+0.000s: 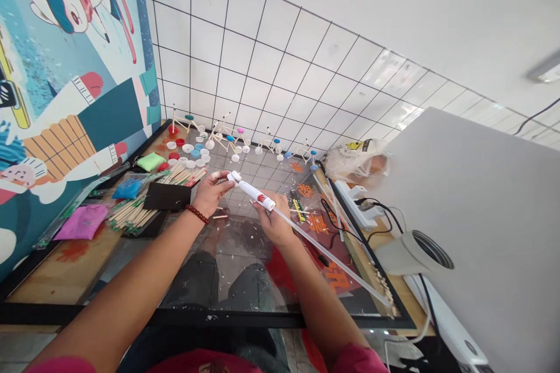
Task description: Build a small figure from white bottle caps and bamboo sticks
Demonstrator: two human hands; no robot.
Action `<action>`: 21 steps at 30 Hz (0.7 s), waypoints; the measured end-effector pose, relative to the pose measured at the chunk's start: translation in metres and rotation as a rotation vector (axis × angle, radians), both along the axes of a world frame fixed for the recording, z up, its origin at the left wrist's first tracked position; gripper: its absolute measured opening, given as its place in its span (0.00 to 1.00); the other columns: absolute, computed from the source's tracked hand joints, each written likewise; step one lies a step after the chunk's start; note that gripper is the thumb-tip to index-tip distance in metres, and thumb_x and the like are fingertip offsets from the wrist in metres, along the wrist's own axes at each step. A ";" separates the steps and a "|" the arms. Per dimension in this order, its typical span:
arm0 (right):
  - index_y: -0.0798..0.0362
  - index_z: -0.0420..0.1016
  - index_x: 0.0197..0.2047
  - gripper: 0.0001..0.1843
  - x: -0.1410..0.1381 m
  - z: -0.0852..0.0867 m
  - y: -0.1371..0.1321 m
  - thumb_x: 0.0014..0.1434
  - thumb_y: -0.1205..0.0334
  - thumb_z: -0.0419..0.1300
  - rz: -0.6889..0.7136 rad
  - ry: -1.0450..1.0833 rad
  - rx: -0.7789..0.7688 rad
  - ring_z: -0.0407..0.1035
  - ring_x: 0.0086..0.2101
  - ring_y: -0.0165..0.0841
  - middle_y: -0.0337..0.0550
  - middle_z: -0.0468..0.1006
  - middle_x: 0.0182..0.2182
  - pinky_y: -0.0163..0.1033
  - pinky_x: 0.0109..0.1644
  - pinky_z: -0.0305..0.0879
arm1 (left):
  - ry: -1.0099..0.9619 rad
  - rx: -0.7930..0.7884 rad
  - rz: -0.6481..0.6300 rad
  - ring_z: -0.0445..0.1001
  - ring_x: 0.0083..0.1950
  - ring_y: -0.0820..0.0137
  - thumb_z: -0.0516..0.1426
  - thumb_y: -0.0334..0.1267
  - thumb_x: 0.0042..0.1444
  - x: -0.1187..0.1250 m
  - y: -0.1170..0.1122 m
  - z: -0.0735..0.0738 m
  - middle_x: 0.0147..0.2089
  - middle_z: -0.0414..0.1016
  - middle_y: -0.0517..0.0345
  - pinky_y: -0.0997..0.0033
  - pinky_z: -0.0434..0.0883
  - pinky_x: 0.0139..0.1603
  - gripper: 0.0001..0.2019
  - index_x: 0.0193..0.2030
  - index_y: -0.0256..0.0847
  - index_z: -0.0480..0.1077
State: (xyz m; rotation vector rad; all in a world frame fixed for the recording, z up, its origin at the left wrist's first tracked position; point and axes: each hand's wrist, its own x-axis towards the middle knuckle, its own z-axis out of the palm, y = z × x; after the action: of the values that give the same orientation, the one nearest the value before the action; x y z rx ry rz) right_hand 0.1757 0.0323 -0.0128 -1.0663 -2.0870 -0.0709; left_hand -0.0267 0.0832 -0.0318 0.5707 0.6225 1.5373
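At far left I see a mural (65, 111) and, beside it on the glass-topped table (245, 319), a pink packet (82, 222). A blue packet (128, 188) and a green packet (151, 161) lie farther back, near a heap of sticks (126, 215) with a black card (167, 196) on top. Behind them I have loose caps (188, 148) in red, white and blue, and stick figures (230, 138) with coloured ends stand in a row before the tiled wall (262, 58).

Next comes the left hand (209, 193), a beaded bracelet (198, 214) at its wrist. Its thumb and fingers pinch a small white piece (234, 176), raised above the table at the tip of the white tool (254, 193); I can't tell whether the two touch. The right hand (275, 222) has its fingers closed around the tool, which slants down to the right, its red mark facing up. From its back end a clear rod (332, 256) runs over the right forearm toward the table's near right corner.

Beyond that hand I make out a yellow cutter (298, 210), then a plastic bag (354, 162), a power strip (355, 203) and a pale cup-shaped object (396, 255) lying tilted.
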 end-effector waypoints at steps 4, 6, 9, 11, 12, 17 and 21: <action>0.51 0.71 0.52 0.16 -0.001 0.000 0.000 0.69 0.52 0.50 -0.015 -0.002 -0.002 0.73 0.42 0.41 0.50 0.80 0.44 0.46 0.47 0.62 | 0.014 -0.012 0.005 0.79 0.38 0.72 0.73 0.25 0.31 0.000 0.001 -0.002 0.37 0.82 0.56 0.73 0.74 0.43 0.20 0.35 0.35 0.77; 0.51 0.71 0.52 0.16 -0.001 0.000 -0.001 0.69 0.52 0.50 -0.010 0.002 0.012 0.73 0.42 0.41 0.49 0.80 0.44 0.46 0.47 0.62 | 0.031 -0.009 0.009 0.78 0.38 0.71 0.73 0.26 0.30 0.001 0.001 -0.002 0.36 0.82 0.56 0.73 0.73 0.43 0.20 0.35 0.35 0.77; 0.51 0.71 0.52 0.16 -0.001 0.000 -0.001 0.69 0.53 0.50 -0.004 0.013 0.024 0.73 0.43 0.42 0.49 0.80 0.44 0.46 0.47 0.62 | 0.068 0.005 0.025 0.78 0.38 0.70 0.74 0.27 0.28 0.004 0.000 -0.002 0.36 0.82 0.55 0.72 0.73 0.42 0.21 0.34 0.35 0.77; 0.51 0.71 0.53 0.17 -0.001 0.000 -0.001 0.69 0.53 0.50 -0.015 0.015 0.015 0.72 0.43 0.42 0.50 0.79 0.44 0.46 0.47 0.62 | 0.098 0.011 0.035 0.77 0.38 0.70 0.74 0.27 0.27 0.005 0.000 -0.002 0.35 0.81 0.55 0.71 0.72 0.42 0.22 0.34 0.35 0.78; 0.51 0.71 0.53 0.17 -0.001 0.000 -0.001 0.69 0.53 0.50 -0.022 0.015 0.010 0.72 0.43 0.42 0.49 0.79 0.44 0.46 0.47 0.63 | 0.111 0.013 0.040 0.77 0.37 0.70 0.74 0.28 0.26 0.006 0.000 -0.002 0.35 0.81 0.55 0.71 0.72 0.42 0.22 0.34 0.35 0.78; 0.50 0.72 0.53 0.17 -0.001 0.000 0.000 0.69 0.52 0.50 -0.024 0.023 0.012 0.72 0.43 0.42 0.49 0.79 0.44 0.46 0.47 0.63 | 0.148 0.011 0.061 0.76 0.37 0.70 0.75 0.28 0.23 0.008 -0.001 -0.004 0.33 0.80 0.57 0.69 0.72 0.42 0.24 0.32 0.36 0.77; 0.51 0.72 0.52 0.17 -0.001 0.002 -0.001 0.69 0.51 0.49 -0.026 0.031 0.021 0.72 0.42 0.41 0.50 0.80 0.44 0.46 0.46 0.63 | 0.158 0.008 0.075 0.76 0.37 0.70 0.75 0.28 0.23 0.008 -0.002 -0.002 0.33 0.80 0.57 0.70 0.73 0.41 0.23 0.32 0.36 0.77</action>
State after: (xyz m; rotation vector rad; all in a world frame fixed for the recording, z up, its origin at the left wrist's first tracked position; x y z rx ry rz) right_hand 0.1744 0.0310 -0.0111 -1.0760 -2.0410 -0.0884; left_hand -0.0188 0.0807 -0.0337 0.6860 0.7654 1.5758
